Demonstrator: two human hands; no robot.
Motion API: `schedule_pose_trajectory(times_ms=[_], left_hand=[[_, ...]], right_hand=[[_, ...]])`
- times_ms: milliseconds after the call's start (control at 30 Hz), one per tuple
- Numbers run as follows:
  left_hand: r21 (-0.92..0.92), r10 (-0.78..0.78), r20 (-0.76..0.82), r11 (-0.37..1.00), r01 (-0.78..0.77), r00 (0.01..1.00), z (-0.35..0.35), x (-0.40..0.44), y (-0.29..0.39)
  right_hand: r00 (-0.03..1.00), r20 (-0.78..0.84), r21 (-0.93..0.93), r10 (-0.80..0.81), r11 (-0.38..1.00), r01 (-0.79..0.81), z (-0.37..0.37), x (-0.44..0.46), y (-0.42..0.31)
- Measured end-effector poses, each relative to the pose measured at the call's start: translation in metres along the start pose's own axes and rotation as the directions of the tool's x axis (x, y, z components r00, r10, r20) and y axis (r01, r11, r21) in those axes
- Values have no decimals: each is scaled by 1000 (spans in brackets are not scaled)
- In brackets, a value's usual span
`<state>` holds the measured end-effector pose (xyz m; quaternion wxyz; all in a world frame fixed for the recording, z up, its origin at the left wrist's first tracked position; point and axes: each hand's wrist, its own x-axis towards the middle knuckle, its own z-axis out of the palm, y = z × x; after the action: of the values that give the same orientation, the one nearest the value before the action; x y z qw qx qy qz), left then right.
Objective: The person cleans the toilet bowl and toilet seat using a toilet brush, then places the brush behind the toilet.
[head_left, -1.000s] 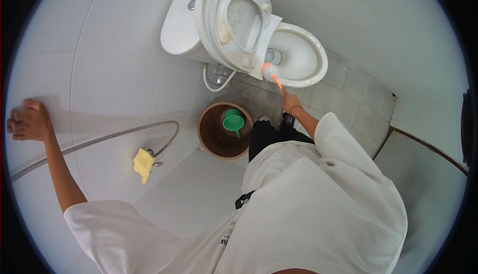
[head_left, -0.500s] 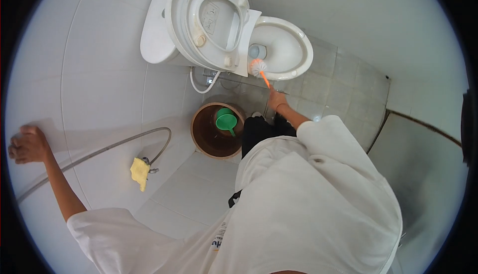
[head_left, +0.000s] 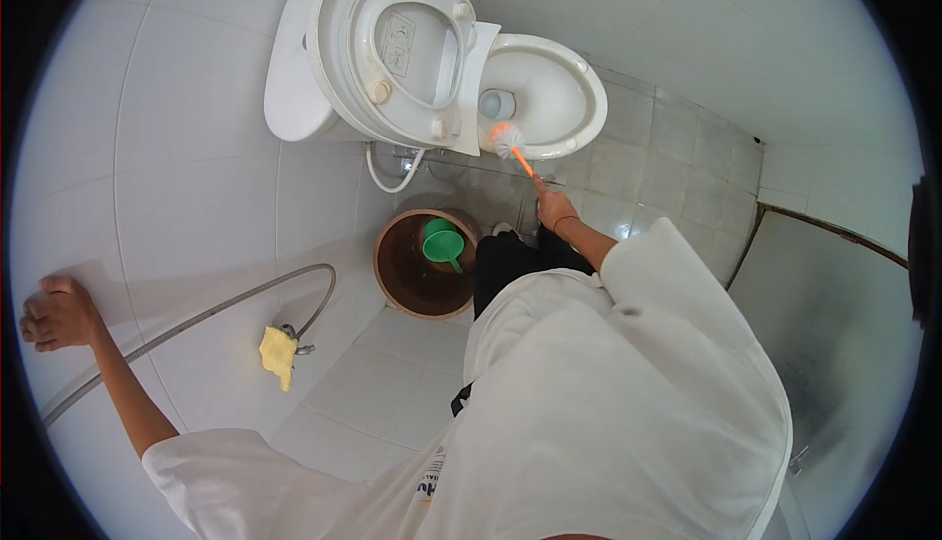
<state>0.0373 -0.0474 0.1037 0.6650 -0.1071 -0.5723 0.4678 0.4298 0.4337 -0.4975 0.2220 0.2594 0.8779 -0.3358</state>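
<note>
My right hand (head_left: 556,208) is closed around the orange handle of a toilet brush (head_left: 523,159). The brush's round white-and-orange head rests at the near rim of the white toilet bowl (head_left: 595,113), beside the raised seat. Far to the left, my left hand (head_left: 61,314) is up by the tiled wall with its fingers curled in. Whatever those fingers hold, if anything, cannot be made out. Behind my left forearm runs a grey metal hose (head_left: 221,309).
A brown bucket (head_left: 385,280) with a green dipper (head_left: 444,245) inside stands below the toilet. A yellow cloth (head_left: 279,354) hangs on the wall tap (head_left: 304,349). A white pipe (head_left: 394,188) loops under the cistern. At right is a door panel (head_left: 834,334).
The view has shifted slightly, so the toilet appears a little further left. The brush head sits slightly lower against the rim. My left hand stays by the wall, fingers still curled.
</note>
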Motion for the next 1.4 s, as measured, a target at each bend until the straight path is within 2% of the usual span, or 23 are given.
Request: schedule_pose_trajectory(times_ms=[133, 200, 267, 367, 433, 533, 633, 667, 733, 800, 900, 1033, 1133, 1200, 1300, 1367, 1400], left_hand=[[-11, -6, 28, 1000, 7, 1000, 6, -3, -2], [21, -22, 82, 1000, 20, 996, 21, -14, -8], [88, -55, 128, 995, 43, 990, 49, -32, -16], [128, -78, 118, 990, 63, 990, 69, -42, -20], [162, -74, 141, 985, 51, 987, 63, -40, -17], [194, -69, 197, 981, 30, 978, 42, -30, -16], [75, -73, 151, 995, 62, 986, 40, -26, -10], [40, -55, 139, 998, 50, 989, 32, -24, -10], [85, -41, 156, 996, 28, 987, 29, -22, -9], [194, -39, 183, 981, 2, 982, 47, -30, -15], [220, -58, 162, 975, 22, 985, 55, -33, -18], [154, -63, 127, 987, 43, 990, 37, -26, -14], [122, -83, 115, 990, 68, 990, 34, -27, -8], [126, -88, 116, 989, 73, 989, 31, -35, -13], [110, -84, 113, 991, 72, 990, 33, -30, -9], [103, -76, 109, 993, 65, 991, 32, -30, -9], [103, -77, 110, 993, 65, 991, 33, -29, -7]], right_hand=[[997, 57, -90, -47, 995, 52, -15, -18, 28], [1000, -5, -122, 7, 993, -7, -30, -47, 57], [993, 2, -137, 115, 984, -114, -47, -67, 76], [997, -35, -156, 73, 985, -78, -44, -74, 77], [999, -25, -95, 44, 994, -47, -22, -52, 71], [997, 71, -75, -28, 997, 34, -22, -29, 13], [991, 78, -103, -105, 988, 113, -14, -10, -1], [992, 86, -110, -95, 989, 104, -16, -16, 5], [992, 97, -127, -81, 988, 93, -28, -30, 27], [992, 117, -165, 52, 986, -32, -43, -48, 55], [996, 21, -198, 84, 977, -78, -71, -61, 74], [999, 45, -233, 29, 972, -17, -78, -43, 47], [995, 38, -228, -88, 969, 95, -38, -3, 25], [995, 80, -213, -56, 974, 72, -53, -9, -27], [993, 107, -194, -46, 979, 66, -59, -18, -23], [990, 108, -291, -87, 950, 115, -68, -33, 14], [988, 149, -310, -41, 947, 86, -81, -43, 25]])
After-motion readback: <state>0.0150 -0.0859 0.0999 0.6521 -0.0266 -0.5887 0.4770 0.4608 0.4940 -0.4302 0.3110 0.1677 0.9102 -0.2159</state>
